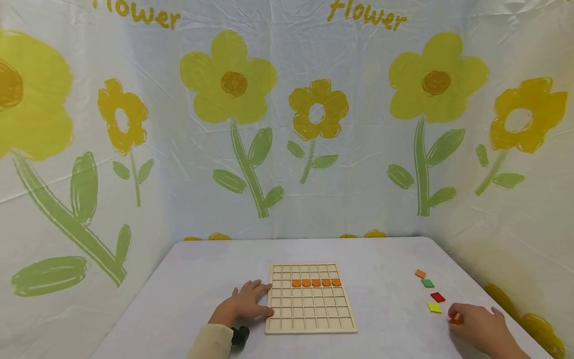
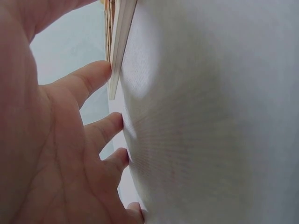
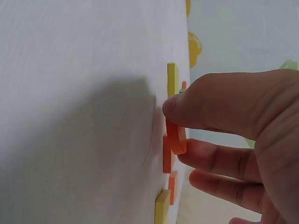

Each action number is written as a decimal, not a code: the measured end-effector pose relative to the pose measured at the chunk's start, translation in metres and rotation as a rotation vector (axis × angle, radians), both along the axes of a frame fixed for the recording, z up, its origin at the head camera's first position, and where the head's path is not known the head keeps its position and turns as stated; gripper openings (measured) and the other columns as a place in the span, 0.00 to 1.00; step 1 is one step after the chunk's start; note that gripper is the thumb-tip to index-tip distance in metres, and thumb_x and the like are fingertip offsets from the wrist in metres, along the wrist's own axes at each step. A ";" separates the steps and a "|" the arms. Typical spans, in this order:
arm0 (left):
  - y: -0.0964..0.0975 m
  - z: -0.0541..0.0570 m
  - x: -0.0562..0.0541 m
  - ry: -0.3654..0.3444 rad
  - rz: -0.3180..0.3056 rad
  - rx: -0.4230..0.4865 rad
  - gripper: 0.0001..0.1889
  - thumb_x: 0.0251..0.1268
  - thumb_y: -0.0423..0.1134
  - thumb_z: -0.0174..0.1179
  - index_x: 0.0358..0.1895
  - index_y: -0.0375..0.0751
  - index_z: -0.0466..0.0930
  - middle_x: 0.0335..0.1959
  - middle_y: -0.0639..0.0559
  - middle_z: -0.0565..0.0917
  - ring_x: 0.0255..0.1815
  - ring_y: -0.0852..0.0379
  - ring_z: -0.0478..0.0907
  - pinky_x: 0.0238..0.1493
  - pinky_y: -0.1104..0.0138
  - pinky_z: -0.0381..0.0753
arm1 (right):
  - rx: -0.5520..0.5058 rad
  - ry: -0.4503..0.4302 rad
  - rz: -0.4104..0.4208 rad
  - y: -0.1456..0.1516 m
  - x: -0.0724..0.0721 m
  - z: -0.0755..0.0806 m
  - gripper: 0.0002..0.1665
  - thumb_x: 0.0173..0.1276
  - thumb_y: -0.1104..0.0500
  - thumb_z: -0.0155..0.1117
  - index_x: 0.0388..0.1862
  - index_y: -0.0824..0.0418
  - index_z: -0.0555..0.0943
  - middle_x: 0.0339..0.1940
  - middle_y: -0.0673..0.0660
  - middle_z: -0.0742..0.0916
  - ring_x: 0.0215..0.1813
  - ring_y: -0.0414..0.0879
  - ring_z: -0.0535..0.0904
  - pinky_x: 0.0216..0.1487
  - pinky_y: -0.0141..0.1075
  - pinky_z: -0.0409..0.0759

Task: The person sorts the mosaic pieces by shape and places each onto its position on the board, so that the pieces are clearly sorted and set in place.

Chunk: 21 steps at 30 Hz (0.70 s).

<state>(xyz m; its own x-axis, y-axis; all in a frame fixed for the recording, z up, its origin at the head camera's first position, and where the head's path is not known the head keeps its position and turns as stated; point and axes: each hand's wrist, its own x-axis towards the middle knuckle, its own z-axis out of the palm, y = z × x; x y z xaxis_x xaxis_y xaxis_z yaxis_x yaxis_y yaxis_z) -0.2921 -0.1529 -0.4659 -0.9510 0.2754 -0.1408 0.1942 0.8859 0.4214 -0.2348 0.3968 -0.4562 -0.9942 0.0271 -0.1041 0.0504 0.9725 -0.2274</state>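
A wooden grid board [image 1: 282, 326] lies on the table, with a row of several orange discs [image 1: 316, 283] in its upper cells. My left hand [image 1: 246, 301] is spread at the board's left edge, thumb and index fingertip touching it. In the left wrist view, the fingers of that hand [image 2: 70, 126] reach toward the board's side [image 2: 122, 42]. At the right of the table, my right hand [image 1: 480, 324] pinches a small orange-red flat piece [image 3: 176, 137] between thumb and fingers, close over the table. The fingers partly hide this piece in the head view.
Beyond the right hand lie a yellow tile [image 1: 434, 307], a red tile [image 1: 438, 297], a green tile [image 1: 428, 283] and an orange tile [image 1: 420, 273]. The right wrist view has another yellow piece [image 3: 162, 207] near its bottom. Flower-printed cloth [image 1: 358, 174] surrounds the table.
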 end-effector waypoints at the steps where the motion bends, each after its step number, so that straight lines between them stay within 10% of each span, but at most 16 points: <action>1: 0.000 0.000 0.000 0.000 0.001 -0.001 0.39 0.53 0.61 0.64 0.69 0.49 0.69 0.73 0.41 0.64 0.75 0.35 0.55 0.68 0.30 0.47 | -0.008 0.003 0.000 -0.002 -0.001 0.002 0.20 0.52 0.50 0.75 0.39 0.60 0.83 0.31 0.51 0.86 0.35 0.48 0.77 0.54 0.78 0.46; 21: -0.002 -0.003 -0.002 0.023 -0.015 0.000 0.39 0.53 0.62 0.63 0.69 0.50 0.69 0.72 0.41 0.64 0.75 0.35 0.55 0.67 0.30 0.47 | -0.081 0.042 0.061 -0.050 -0.013 0.021 0.16 0.53 0.49 0.74 0.39 0.54 0.85 0.35 0.48 0.85 0.38 0.45 0.75 0.46 0.55 0.75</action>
